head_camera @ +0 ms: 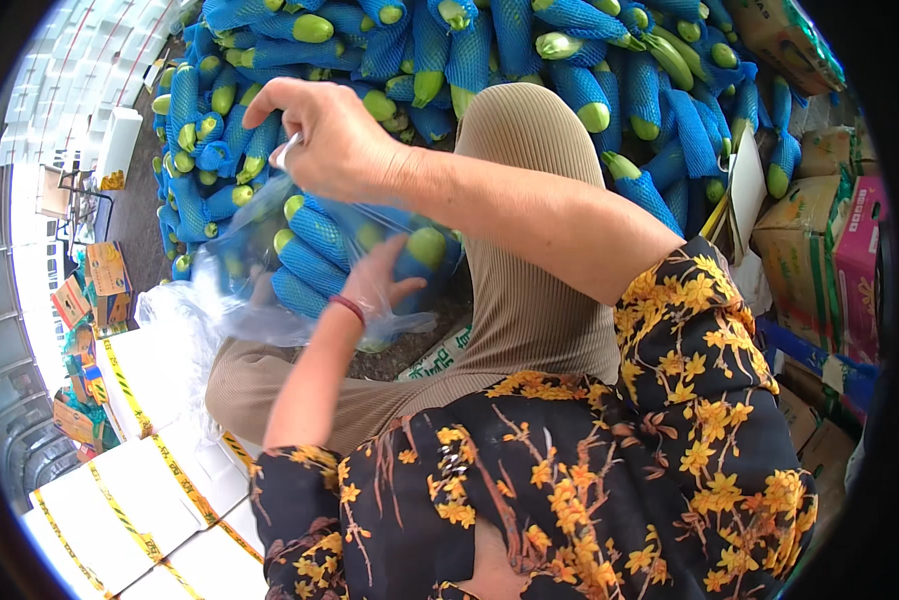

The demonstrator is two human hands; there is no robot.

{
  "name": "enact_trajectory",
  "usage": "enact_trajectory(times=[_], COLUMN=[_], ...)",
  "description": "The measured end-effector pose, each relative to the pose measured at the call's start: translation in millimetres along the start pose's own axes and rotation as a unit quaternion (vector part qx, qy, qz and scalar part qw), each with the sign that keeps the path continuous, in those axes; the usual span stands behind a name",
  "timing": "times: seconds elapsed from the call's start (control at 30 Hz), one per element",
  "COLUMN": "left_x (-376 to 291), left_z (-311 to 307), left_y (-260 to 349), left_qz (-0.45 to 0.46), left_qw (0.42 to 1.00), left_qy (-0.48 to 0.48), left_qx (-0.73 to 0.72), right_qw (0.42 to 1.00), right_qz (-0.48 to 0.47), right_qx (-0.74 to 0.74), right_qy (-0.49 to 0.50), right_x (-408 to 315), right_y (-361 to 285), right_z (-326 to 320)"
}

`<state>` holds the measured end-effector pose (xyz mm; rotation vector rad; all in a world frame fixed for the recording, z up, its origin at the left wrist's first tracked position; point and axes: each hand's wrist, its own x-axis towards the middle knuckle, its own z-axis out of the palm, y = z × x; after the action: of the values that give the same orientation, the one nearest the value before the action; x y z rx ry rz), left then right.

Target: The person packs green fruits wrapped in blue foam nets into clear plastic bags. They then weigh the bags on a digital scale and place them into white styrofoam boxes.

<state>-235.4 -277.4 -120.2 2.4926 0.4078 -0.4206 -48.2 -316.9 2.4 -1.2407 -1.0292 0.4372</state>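
Observation:
A clear plastic bag (250, 225) lies open between my knees, with several green zucchini in blue foam-net sleeves (310, 262) side by side in it. My left hand (378, 277), with a red band at the wrist, is at the bag beside a sleeved zucchini (424, 251); its fingers are partly blurred behind the film, and whether they grip the zucchini is unclear. Raised above the bag, my right hand (329, 135) has its fingers curled on the bag's gathered white edge and pulls the film up.
A large heap of net-sleeved zucchini (487, 45) spreads in front of me. White boxes with yellow-black tape (141, 480) stand at the lower left, cardboard cartons (108, 277) beyond them. More cartons (794, 232) and a pink box (858, 255) are at the right.

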Motion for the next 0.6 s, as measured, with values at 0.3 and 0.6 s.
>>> enact_trajectory(times=[0.3,0.6], left_x=[23.1,-139.8], left_z=[48.7,-41.4], left_y=[12.4,-56.6], left_qz=[0.013,-0.135], left_qw=[0.983,0.89], left_qy=[0.184,0.045], left_qx=[0.018,0.433], right_qw=[0.988,1.0], right_qz=[-0.121,-0.013], right_qx=[-0.023,0.004], right_qy=[-0.088,-0.002], right_x=[1.7,10.6], right_y=[-18.5,-12.2], right_z=[51.9,5.6])
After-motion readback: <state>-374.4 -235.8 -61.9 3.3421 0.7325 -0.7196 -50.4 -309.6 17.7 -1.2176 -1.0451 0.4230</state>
